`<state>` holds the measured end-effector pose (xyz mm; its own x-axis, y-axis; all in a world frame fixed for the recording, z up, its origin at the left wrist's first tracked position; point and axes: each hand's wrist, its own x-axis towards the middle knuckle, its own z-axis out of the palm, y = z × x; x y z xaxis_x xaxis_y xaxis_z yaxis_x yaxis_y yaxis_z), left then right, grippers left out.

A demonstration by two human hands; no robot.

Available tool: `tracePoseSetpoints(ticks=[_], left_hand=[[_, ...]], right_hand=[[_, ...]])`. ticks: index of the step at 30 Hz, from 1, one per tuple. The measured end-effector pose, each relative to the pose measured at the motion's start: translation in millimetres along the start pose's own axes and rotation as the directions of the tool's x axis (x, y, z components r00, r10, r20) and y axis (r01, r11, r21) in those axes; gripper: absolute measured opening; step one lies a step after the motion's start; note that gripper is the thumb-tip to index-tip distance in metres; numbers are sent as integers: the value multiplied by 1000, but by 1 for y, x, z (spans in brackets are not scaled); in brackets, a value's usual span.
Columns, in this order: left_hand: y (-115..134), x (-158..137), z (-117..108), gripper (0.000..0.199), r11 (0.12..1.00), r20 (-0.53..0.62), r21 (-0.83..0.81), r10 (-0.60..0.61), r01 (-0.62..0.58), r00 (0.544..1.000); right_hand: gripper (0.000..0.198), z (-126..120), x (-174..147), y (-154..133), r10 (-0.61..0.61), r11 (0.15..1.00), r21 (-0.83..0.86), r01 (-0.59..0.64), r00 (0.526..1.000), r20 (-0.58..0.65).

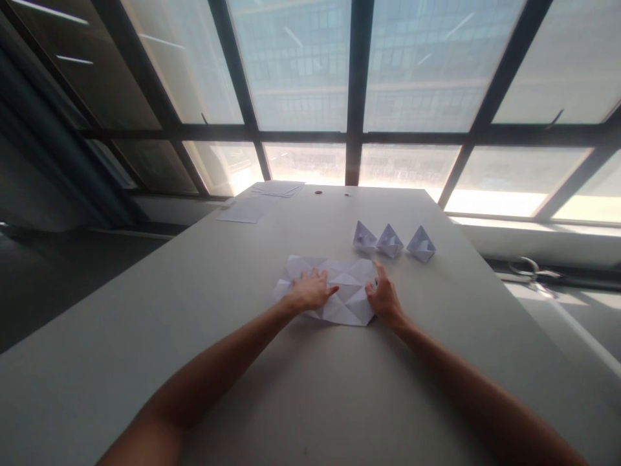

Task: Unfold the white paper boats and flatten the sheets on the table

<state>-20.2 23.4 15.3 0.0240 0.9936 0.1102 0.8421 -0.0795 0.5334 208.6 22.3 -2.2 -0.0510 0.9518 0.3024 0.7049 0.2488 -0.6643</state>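
A creased white sheet of paper (347,310) lies in front of me on the table, with fold lines crossing its surface. My left hand (310,290) rests flat on its left part, fingers spread and thumb pointing right. At the right edge is my right hand (384,294), index finger stretched toward the far corner and the thumb against the paper's edge, the other fingers curled. Beyond it stand three folded paper boats: a left one (363,238), a middle one (389,241) and a right one (421,244), which sits slightly apart.
Loose white sheets (245,210) lie at the far left of the white table (145,343). Two small objects, one a dark round piece (318,192), sit near the far edge. Large framed windows rise behind, and a metal ring-shaped fixture (526,266) is off the right side.
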Motion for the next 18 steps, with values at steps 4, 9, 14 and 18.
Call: tracePoseSetpoints(ticks=[4, 9, 14, 18], left_hand=[[0, -6, 20, 76, 967, 87, 251, -73, 49, 994], [-10, -6, 13, 72, 961, 132, 254, 78, -110, 988], [-17, 4, 8, 62, 956, 185, 215, 162, -201, 969], [-20, 13, 7, 58, 971, 94, 231, 43, -64, 995]], right_hand=[[51, -5, -16, -9, -56, 960, -266, 85, 992, 117], [43, -11, -17, -17, -396, 829, -367, 423, 906, 150], [30, -16, -21, -27, -491, 775, -192, 602, 765, 416], [27, -19, -41, -49, -592, 719, -54, 693, 651, 475]])
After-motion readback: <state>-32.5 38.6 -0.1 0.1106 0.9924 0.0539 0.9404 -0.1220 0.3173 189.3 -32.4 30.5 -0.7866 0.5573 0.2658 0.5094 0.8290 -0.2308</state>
